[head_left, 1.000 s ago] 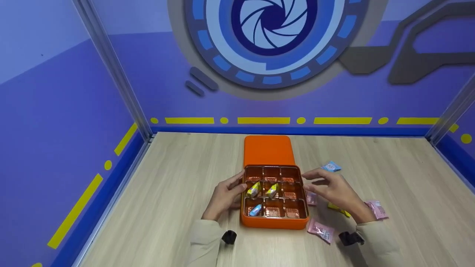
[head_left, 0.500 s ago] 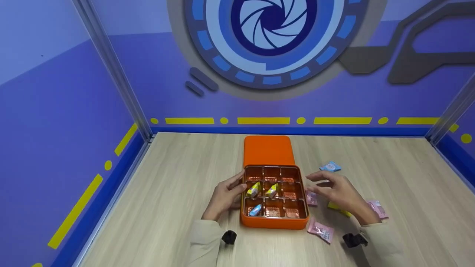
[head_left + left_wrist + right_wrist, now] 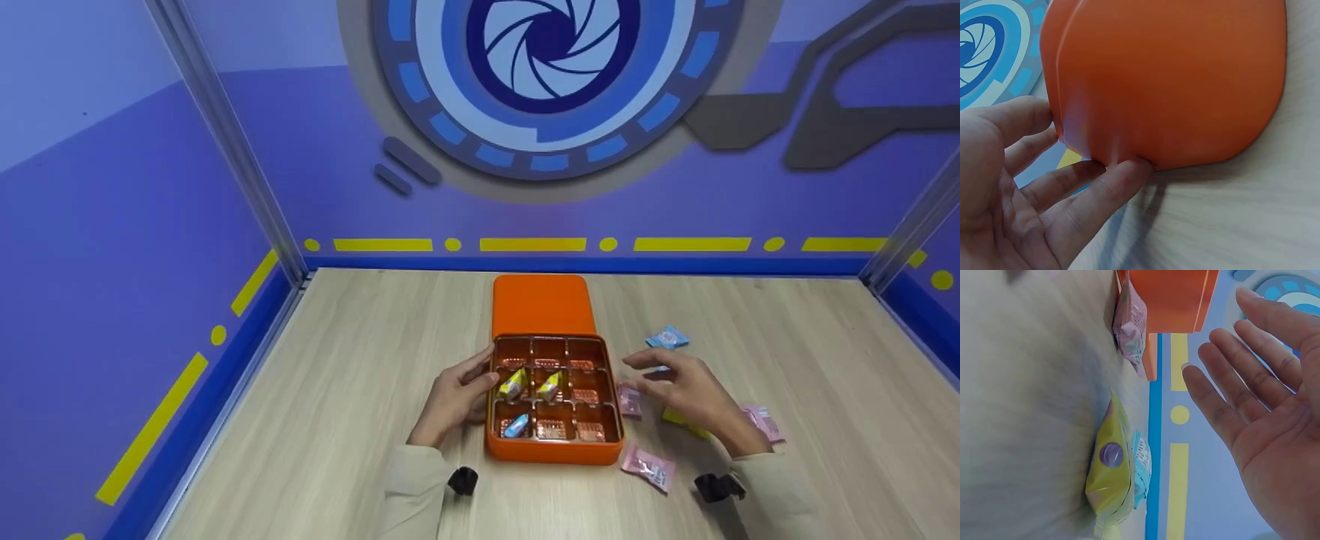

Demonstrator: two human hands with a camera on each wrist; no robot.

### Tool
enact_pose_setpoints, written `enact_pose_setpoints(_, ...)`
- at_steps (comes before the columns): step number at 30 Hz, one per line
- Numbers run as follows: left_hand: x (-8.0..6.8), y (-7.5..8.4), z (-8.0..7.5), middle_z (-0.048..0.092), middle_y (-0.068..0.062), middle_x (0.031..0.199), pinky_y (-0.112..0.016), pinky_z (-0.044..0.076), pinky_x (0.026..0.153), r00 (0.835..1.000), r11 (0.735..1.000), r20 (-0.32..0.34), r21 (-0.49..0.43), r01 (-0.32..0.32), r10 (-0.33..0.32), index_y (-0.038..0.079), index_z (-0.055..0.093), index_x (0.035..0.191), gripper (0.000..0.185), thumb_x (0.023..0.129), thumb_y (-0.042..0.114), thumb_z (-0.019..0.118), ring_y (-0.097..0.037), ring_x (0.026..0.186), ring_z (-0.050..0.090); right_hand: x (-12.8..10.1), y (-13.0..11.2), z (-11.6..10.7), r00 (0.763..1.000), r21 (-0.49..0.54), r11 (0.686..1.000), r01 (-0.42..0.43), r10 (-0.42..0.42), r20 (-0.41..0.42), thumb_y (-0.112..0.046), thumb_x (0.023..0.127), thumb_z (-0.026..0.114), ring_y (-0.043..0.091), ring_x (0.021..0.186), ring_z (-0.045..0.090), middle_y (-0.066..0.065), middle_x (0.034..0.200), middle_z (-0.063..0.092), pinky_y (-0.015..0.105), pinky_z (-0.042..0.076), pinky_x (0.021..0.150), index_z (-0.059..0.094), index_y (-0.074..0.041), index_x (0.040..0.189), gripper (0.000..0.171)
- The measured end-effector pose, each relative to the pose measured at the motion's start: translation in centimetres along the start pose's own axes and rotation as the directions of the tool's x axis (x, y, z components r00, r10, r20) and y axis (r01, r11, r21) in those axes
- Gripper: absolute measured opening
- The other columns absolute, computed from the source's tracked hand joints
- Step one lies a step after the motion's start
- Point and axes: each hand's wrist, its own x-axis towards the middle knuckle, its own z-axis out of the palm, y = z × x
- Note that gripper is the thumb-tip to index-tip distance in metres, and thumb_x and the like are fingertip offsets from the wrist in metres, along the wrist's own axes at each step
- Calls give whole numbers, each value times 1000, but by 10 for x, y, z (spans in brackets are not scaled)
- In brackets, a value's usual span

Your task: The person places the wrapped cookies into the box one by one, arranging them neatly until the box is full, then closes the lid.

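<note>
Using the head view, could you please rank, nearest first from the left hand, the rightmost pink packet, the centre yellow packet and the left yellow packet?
1. Left yellow packet: middle row, left column, beside the left hand.
2. Centre yellow packet: centre compartment, one column further right.
3. Rightmost pink packet: outside the orange box, at the far right.

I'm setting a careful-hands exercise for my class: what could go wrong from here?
The empty right hand could knock the pink candy by the box, nearest its fingertips. The yellow candy, partly hidden behind that hand in the head view, might be overlooked. If the left hand, touching the box's side, pushes too hard, the box could slide.
</note>
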Motion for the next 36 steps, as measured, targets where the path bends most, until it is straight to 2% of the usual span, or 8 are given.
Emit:
enact_pose_setpoints(6,-5,2,-1,47,-22,159,-47,61,90,1000,1000,9,16,-12,12,22,54,158,55,106,26,69,-38,140,53,0,2,0,999,-1,999,-39,39,17,-23,97,82,43,121,65,16,129,71,56,55,101,73,-4,130,39)
enact_pose_setpoints(13,-7,3,-2,50,-20,158,-47,52,107,998,998,24,37,-60,59,18,52,159,54,108,25,67,-36,143,50,1,3,1,997,-19,998,-63,64,32,-16,98,80,42,122,64,16,130,70,57,55,101,73,-5,131,35)
enact_pose_setpoints(23,-5,2,-3,49,-17,159,-49,45,113,998,998,16,40,-55,54,19,54,158,54,107,26,68,-34,146,47,3,5,3,994,-29,996,-89,91,58,-19,98,80,42,123,63,15,132,69,57,55,101,72,-6,131,37)
enact_pose_setpoints(31,-4,1,-2,50,-20,158,-48,47,111,998,998,9,45,-55,54,18,54,158,54,107,25,69,-37,146,46,4,7,4,994,-9,997,-83,83,75,-17,97,81,42,122,65,15,132,69,55,56,99,72,-5,130,35)
enact_pose_setpoints(36,-3,2,-1,48,-22,158,-46,54,104,999,998,14,24,-49,49,18,54,158,54,107,24,69,-38,145,47,3,10,4,995,19,998,-55,53,85,-16,97,80,43,122,65,16,132,69,55,57,99,72,-4,129,34)
